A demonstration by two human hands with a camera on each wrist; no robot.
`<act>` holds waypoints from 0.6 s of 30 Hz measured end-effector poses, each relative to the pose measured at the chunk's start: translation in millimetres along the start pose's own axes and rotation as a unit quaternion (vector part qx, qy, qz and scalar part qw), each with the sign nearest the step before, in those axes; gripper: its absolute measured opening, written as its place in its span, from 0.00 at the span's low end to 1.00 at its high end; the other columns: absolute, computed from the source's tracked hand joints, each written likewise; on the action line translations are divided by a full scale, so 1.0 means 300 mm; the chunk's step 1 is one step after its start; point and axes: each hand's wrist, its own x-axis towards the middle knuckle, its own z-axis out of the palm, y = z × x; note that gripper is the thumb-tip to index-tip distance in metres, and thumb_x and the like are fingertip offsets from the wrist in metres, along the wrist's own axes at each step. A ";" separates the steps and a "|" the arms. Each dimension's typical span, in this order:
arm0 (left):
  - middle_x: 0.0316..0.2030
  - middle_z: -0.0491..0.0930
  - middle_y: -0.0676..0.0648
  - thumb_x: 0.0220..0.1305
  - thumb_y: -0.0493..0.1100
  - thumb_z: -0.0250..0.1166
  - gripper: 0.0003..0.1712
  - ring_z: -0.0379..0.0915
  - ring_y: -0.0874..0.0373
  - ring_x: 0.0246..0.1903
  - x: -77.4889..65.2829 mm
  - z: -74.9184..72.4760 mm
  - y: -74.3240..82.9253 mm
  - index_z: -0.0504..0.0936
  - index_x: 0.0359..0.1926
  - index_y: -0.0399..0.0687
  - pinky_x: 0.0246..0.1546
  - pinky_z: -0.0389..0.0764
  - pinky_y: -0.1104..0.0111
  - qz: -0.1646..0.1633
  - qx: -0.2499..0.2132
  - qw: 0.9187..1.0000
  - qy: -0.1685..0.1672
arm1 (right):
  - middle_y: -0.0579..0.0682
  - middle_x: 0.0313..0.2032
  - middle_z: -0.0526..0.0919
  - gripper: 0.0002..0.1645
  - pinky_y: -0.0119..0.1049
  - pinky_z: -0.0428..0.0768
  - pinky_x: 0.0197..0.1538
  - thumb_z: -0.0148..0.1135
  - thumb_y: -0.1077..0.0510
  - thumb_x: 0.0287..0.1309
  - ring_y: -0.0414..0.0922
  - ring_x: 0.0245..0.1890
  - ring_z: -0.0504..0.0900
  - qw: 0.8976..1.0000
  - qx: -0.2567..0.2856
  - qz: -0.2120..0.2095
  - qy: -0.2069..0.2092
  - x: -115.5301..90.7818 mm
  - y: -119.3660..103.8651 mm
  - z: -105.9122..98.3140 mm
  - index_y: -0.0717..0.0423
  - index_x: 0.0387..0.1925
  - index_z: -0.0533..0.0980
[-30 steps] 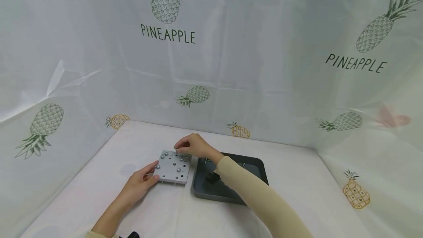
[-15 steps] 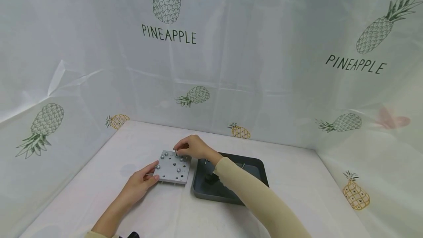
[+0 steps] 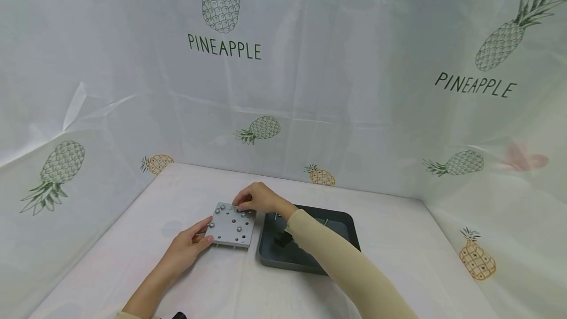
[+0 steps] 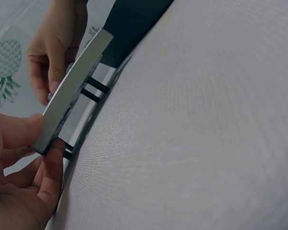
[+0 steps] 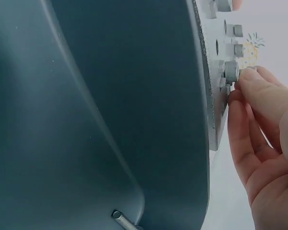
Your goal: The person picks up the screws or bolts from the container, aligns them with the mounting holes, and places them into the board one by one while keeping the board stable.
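A grey metal plate (image 3: 227, 232) with several holes and several socket-head bolts stands just above the table. My left hand (image 3: 189, 244) grips its left edge, thumb on top and fingers below, as the left wrist view also shows. Bolt shanks (image 4: 90, 95) stick out under the plate. At the plate's far edge my right hand (image 3: 262, 198) pinches a bolt (image 4: 50, 97) between thumb and fingertips. Those fingers mostly hide this bolt, so how deep it sits in its hole cannot be seen. Another bolt head (image 5: 232, 71) stands close to the fingertips.
A dark grey tray (image 3: 288, 263) stands right beside the plate, under my right forearm. A loose bolt (image 5: 125, 221) lies in it. White sheeting (image 3: 336, 87) printed with pineapples rises behind and at both sides of the white-covered table (image 3: 208, 294).
My right hand has come slightly lower toward the plate with the bolt, and less of the bolt shows above the surface. The left hand and plate have stayed in place.
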 end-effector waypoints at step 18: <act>0.71 0.74 0.33 0.76 0.45 0.67 0.37 0.80 0.54 0.56 0.002 0.002 -0.009 0.66 0.80 0.46 0.51 0.78 0.74 -0.008 0.005 1.000 0.002 | 0.41 0.41 0.92 0.10 0.24 0.81 0.44 0.72 0.60 0.68 0.29 0.37 0.83 1.000 -0.001 0.004 -0.025 -0.007 -0.009 -0.016 0.51 0.49 0.90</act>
